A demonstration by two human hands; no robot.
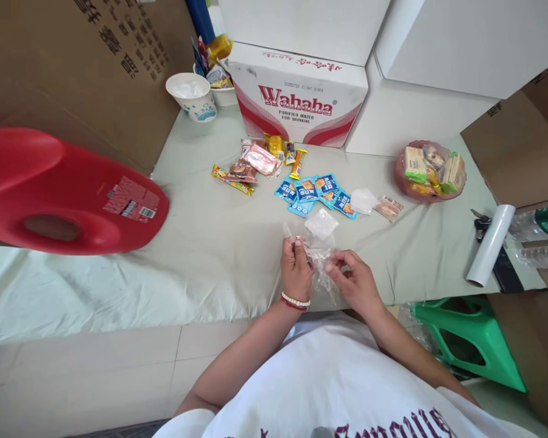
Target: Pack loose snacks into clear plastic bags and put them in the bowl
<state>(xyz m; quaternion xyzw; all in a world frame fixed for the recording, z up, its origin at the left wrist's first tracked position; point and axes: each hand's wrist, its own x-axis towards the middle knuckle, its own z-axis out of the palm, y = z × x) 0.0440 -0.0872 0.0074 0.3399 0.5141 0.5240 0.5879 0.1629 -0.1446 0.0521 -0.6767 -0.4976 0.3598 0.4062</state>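
Observation:
Near the table's front edge, my left hand is closed on a crinkled clear plastic bag. Something brownish-pink shows by its fingertips, too small to make out. My right hand pinches the bag's right side between thumb and fingers. Just beyond the bag lies a white square packet. Several blue snack packets are spread a little farther back. To their right are another white packet and a small pinkish clear-wrapped packet.
A pile of wrapped snacks lies before the Wahaha carton. At right stand a pink bowl of snacks and a white roll. A large red jug is at left, paper cups behind, a green stool below.

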